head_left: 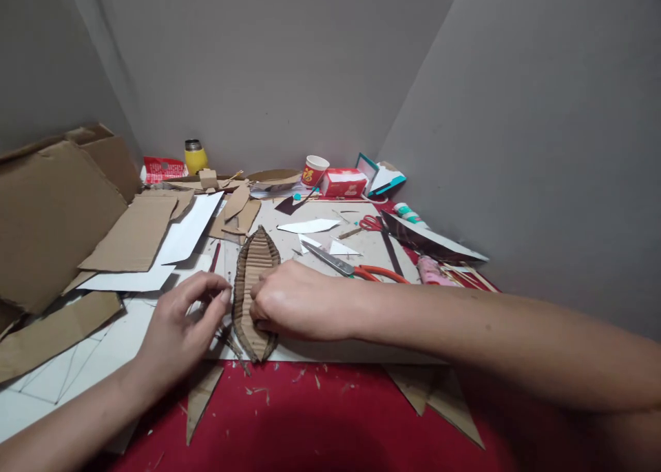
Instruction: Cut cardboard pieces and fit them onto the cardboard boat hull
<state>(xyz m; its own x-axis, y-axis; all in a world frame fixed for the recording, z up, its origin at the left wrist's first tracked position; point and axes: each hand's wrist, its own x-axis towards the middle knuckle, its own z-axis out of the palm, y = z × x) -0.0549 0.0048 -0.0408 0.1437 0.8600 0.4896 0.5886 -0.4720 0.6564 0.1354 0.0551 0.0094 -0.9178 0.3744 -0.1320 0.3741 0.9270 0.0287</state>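
Observation:
A boat-shaped piece of corrugated cardboard (254, 265) with a low ridged wall lies on the white board, pointed at both ends. My right hand (294, 300) is over its right side, fingers curled down into it; whatever they hold is hidden. Just left of the boat, my left hand (193, 313) has its thumb and forefinger brought together near the wall. Anything between those fingertips is too small to make out. Thin dark strips (232, 341) lie under that hand. Beyond my right wrist rest large scissors (335, 260) with orange handles.
Cardboard sheets (131, 231) and a big box (46, 217) crowd the left. Along the back stand a yellow jar (195, 158), a paper cup (314, 171) and a red tissue pack (345, 182). Small red scissors (370, 222) and white paper cutouts (310, 226) lie on the board (330, 351).

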